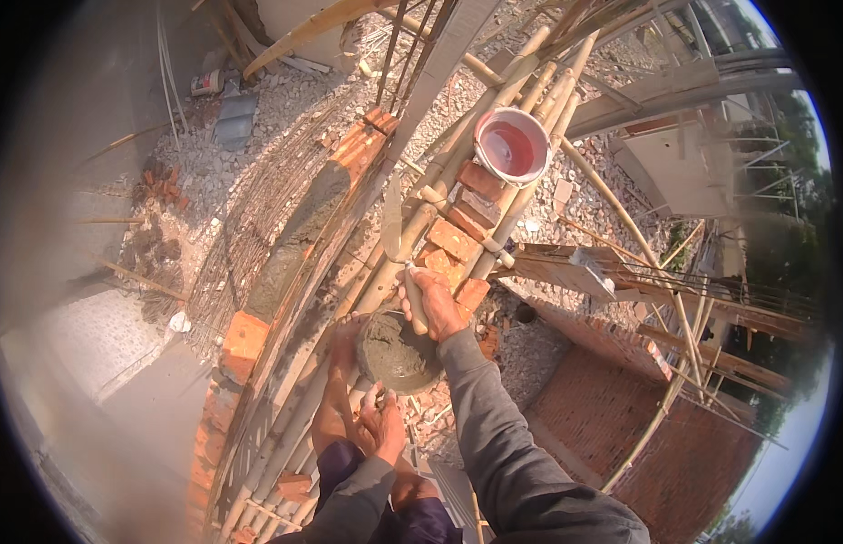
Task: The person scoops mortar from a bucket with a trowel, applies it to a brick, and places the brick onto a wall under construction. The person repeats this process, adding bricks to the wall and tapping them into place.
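My right hand [432, 304] is closed around the wooden handle of a trowel [391, 222]. Its long blade points up and away, over the bamboo poles. Just below that hand sits a round pan [365, 367] of wet grey mortar [399, 352]. At the near rim of the pan, my left hand [381, 426] is closed, its fingertips at the edge. My bare foot [343, 343] rests against the pan's left side. To the left runs a brick wall course [244, 337] with grey mortar [299, 236] spread along its top.
A bucket [512, 147] of reddish liquid stands on the bamboo scaffold [521, 91]. Loose bricks [451, 240] lie along the poles between bucket and pan. Rubble [249, 168] covers the ground far below. Upright rebar [405, 54] and a long board [444, 68] rise at the wall's far end.
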A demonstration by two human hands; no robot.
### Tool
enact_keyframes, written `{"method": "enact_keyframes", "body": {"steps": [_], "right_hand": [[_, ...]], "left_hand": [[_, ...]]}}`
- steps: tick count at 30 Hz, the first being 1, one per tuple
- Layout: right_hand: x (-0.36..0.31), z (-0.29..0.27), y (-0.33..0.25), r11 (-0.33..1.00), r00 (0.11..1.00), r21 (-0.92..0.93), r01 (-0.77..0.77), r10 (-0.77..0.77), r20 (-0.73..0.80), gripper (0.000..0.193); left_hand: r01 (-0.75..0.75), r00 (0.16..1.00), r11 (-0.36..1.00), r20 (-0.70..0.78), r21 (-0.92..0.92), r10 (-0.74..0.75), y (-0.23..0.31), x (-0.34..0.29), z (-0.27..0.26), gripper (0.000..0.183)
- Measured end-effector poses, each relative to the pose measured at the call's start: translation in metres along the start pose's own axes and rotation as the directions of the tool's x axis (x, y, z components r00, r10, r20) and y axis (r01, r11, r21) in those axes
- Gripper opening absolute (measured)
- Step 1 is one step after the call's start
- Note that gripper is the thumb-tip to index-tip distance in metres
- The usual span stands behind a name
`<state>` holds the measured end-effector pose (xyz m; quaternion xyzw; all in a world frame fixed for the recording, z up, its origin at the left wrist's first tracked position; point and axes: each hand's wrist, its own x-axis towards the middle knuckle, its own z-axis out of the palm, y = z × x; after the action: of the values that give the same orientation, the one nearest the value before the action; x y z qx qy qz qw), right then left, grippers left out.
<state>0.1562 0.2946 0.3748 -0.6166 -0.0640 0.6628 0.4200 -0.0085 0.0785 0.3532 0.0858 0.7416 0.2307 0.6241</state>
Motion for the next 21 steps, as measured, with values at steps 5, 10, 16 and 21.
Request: {"method": "enact_keyframes", "body": {"steps": [5,10,16,21], "right_hand": [[0.031,0.038,0.001,0.990,0.981,0.110,-0.093,0.072,0.179,0.036],[0.024,0.111,0.032,0.960,0.983,0.216,-0.178,0.163,0.085,0.036],[-0.089,0.111,0.110,0.947,0.949,-0.100,-0.307,0.312,0.040,0.035],[-0.111,0.027,0.077,0.421,0.935,-0.854,0.306,-0.303,0.185,0.026]], "left_hand": [[-0.176,0.984,0.958,0.012,0.228,0.178,-0.020,0.004,-0.024,0.035],[-0.229,0.961,0.929,-0.084,0.289,0.263,-0.010,-0.008,-0.022,0.035],[0.046,0.974,0.917,-0.185,-0.396,-0.129,-0.028,-0.020,-0.024,0.026],[-0.232,0.925,0.864,-0.172,0.447,0.338,-0.026,-0.016,-0.014,0.032]]}}
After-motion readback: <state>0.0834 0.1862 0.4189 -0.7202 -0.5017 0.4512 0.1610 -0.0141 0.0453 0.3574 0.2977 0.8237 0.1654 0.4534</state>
